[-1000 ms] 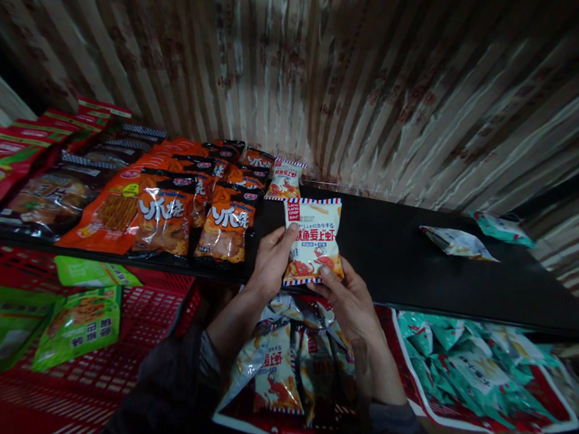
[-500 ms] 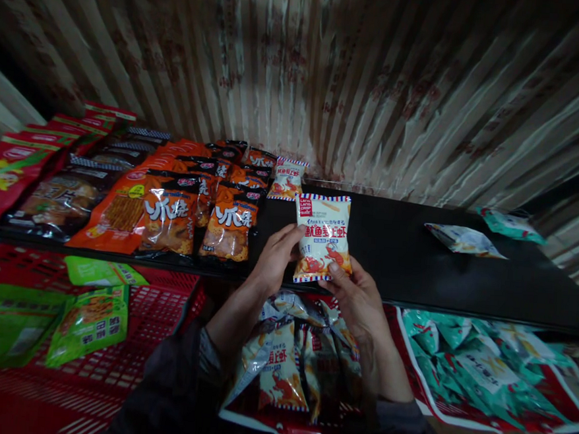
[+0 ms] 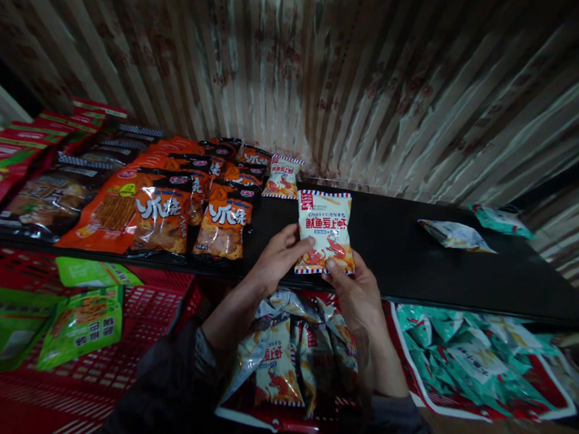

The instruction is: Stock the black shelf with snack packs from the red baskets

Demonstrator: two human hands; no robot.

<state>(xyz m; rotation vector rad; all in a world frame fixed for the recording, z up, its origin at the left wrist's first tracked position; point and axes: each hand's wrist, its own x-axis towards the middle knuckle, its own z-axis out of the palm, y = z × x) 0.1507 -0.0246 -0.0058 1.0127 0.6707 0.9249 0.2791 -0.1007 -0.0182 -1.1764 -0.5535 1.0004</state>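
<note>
A white and orange snack bag (image 3: 325,223) with striped ends is held upright between both hands above the front of the black shelf (image 3: 390,264). My left hand (image 3: 279,259) grips its left side, the thumb lying across the front. At the lower right corner, my right hand (image 3: 357,284) pinches it with the thumb in front; the fingers behind are hidden. A matching snack bag (image 3: 283,177) stands at the back of the shelf, left of the held one. Below my hands, a red basket (image 3: 304,428) holds several more bags of this kind.
Orange and black snack bags (image 3: 223,220), brown packs (image 3: 48,193) and red packs (image 3: 5,164) fill the shelf's left part. A white bag (image 3: 454,235) and a teal bag (image 3: 502,220) lie at right. Baskets with green packs (image 3: 83,325) and teal bags (image 3: 478,356) flank the middle one.
My left thumb has moved lower, across the front of the held bag. The bag stays in both hands at nearly the same spot. The whole view has shifted slightly.
</note>
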